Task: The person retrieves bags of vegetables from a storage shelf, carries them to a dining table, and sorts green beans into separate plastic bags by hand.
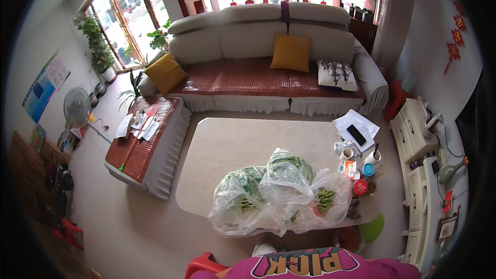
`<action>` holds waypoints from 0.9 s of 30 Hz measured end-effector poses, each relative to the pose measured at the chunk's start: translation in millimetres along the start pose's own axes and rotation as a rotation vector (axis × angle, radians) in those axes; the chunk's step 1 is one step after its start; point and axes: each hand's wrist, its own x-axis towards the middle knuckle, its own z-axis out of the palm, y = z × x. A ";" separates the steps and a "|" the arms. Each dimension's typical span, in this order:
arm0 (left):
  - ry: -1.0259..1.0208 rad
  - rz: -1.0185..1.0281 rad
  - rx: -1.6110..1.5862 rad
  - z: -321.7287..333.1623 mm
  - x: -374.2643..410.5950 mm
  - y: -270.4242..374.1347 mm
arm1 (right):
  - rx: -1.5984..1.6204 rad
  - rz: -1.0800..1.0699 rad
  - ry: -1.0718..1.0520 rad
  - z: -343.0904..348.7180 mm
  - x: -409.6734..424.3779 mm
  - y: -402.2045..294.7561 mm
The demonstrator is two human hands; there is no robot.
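Neither of my hands is in view; only my pink shirt [302, 265] with printed lettering shows at the bottom edge. Before me, along the near side of a low light-coloured table [232, 139], lie clear plastic bags of green vegetables. The left bag [240, 186] and the middle bag [290, 166] hold long green stalks or beans, bunched together. The right bag [337, 186] is open at the top, with short cut green pieces [326, 200] showing inside. Crumpled plastic hangs over the table's near edge.
Jars with a red lid [360, 187] and a blue lid [368, 169], paper cups [347, 153], and a phone [356, 135] on paper stand at the table's right. A red plastic stool [203, 265] and green lid-like disc [372, 228] are near me. A sofa [248, 73] lies beyond.
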 end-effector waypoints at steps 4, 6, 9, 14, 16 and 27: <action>-0.023 0.001 -0.004 -55.3 40.0 -9.0 | 0.083 -0.005 0.071 17.4 -7.9 -53.2; -0.049 0.021 0.000 -67.3 63.6 -7.6 | 0.112 0.017 0.104 28.3 -17.5 -61.7; -0.093 0.056 0.023 -70.7 82.9 -7.2 | 0.128 0.069 0.127 56.3 -30.5 -51.8; -0.161 0.070 0.039 -45.0 79.8 -20.7 | 0.033 0.106 0.064 79.1 -27.3 -19.4; -0.217 0.098 0.034 -16.0 63.7 -31.9 | -0.082 0.049 0.008 78.0 -9.6 -3.2; -0.403 0.016 0.264 90.4 80.8 -17.3 | -0.665 -0.555 0.072 75.0 111.9 -28.2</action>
